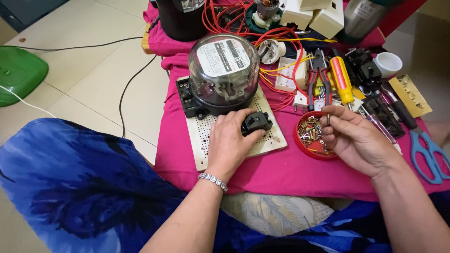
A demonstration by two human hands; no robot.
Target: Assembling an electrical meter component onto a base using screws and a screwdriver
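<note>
My left hand (231, 140) rests on a white perforated board (272, 140) and holds a small black switch block (257, 122) against it. A round glass-domed electric meter (224, 70) on a black base stands on the same board, just beyond that hand. My right hand (358, 138) hovers over a red round lid (300, 138) filled with several screws, pinching one small screw (328, 119) between thumb and finger.
A pink cloth (281, 173) covers the table. Red-handled pliers (318, 82), a yellow-red screwdriver (342, 79), blue scissors (429, 154), black parts, white sockets and red wires lie behind and to the right. A green stool (18, 70) stands on the tiled floor at left.
</note>
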